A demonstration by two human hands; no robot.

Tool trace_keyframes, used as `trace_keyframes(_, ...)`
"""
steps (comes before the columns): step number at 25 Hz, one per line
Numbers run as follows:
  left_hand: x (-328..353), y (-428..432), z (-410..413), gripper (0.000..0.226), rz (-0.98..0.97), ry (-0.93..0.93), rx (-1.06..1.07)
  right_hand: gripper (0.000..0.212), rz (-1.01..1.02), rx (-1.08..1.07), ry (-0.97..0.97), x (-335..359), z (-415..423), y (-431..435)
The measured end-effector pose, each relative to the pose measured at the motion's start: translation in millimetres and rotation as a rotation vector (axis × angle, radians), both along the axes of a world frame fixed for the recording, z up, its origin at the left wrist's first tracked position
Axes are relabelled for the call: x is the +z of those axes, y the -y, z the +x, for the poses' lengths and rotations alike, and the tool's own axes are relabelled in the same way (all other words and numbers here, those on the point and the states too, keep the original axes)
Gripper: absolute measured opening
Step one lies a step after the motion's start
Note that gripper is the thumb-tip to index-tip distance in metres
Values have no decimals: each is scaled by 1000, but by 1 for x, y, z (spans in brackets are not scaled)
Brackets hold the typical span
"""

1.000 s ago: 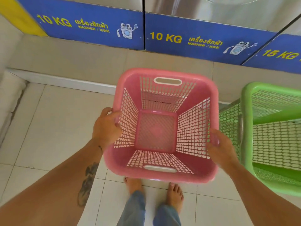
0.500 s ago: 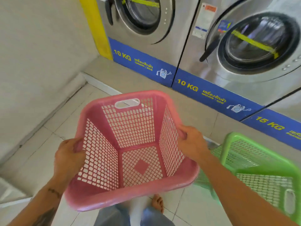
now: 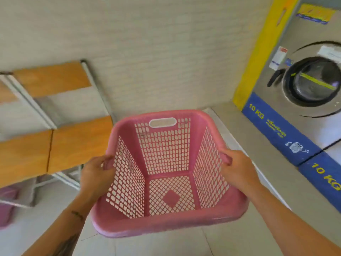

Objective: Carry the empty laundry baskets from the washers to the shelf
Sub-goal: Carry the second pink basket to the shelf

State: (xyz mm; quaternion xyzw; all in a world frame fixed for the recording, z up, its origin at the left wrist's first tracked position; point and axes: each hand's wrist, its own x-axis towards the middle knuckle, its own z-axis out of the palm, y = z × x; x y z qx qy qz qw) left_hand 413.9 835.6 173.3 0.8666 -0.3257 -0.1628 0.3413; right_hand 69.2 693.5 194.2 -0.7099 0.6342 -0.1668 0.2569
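Head view: I've got the pink perforated plastic laundry basket (image 3: 167,174) up off the floor, held in front of me, tilted so its open mouth faces me and its near rim sits lowest. My left hand (image 3: 96,174) is curled closed round the left rim, fingers hooked inside over the lattice wall; my right hand (image 3: 238,168) is closed the same way on the right rim, thumb tucked over the edge. Basket is empty, nothing inside but the mesh floor with a solid diamond patch. Judging by the thin lattice walls it should be light and a bit flexy, so the side rims may bow if squeezed hard; the thick rolled rim is the stiff part and the sensible place to grip. White oval handle cutout (image 3: 162,122) on the far wall is another option, unused now. Smooth plastic, could be slippery. Wooden-board shelf on a white metal frame (image 3: 55,143) is at left, near but apart from the basket. Steel front-loading washer with a blue 10 KG band (image 3: 302,100) is far right. Something purple (image 3: 7,204) sits low under the shelf, too blurred to identify.
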Motion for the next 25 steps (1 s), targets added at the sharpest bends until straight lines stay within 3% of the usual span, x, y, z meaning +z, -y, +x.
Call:
trace_keyframes(3,22,-87,87,33,-20,63,133,39,-21,128,34,13,111,-47)
trace_keyframes(12,87,-317,297,33,-55,246,518,56,38,515,146,56,415,-172)
trace_keyframes(25,129,-444,510,35,39,337,1033,52,138,955,300,86,789,-220)
